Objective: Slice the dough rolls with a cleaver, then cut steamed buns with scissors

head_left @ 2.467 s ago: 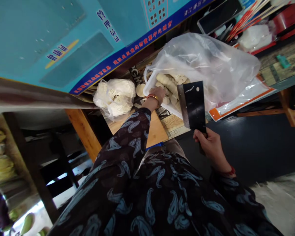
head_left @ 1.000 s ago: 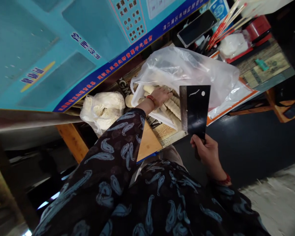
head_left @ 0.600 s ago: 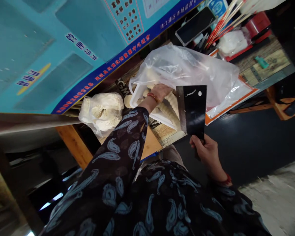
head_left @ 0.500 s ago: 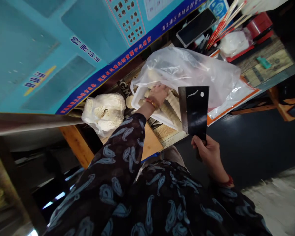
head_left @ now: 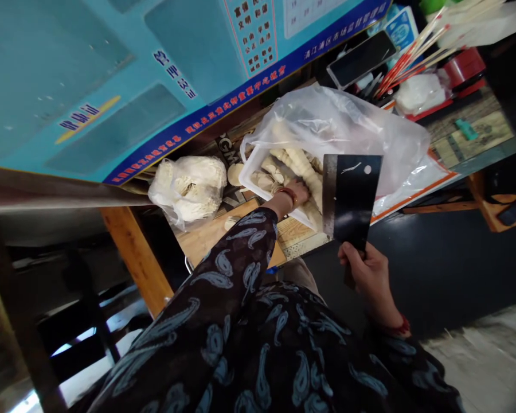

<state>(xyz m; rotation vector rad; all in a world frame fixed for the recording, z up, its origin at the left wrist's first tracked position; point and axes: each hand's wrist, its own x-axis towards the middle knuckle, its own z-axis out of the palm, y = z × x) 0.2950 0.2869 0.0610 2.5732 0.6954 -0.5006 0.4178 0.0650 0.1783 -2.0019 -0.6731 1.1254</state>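
Your left hand (head_left: 294,195) rests on the pale ridged food pieces (head_left: 298,163) in the white tray (head_left: 253,180); you cannot tell whether its fingers pinch anything. The tray sits near the counter (head_left: 298,244) edge, so leaning on it could tip it. Your right hand (head_left: 367,269) is closed around the cleaver (head_left: 351,201), blade up, just beside the plastic bag (head_left: 361,129); a careless swing could slit it.
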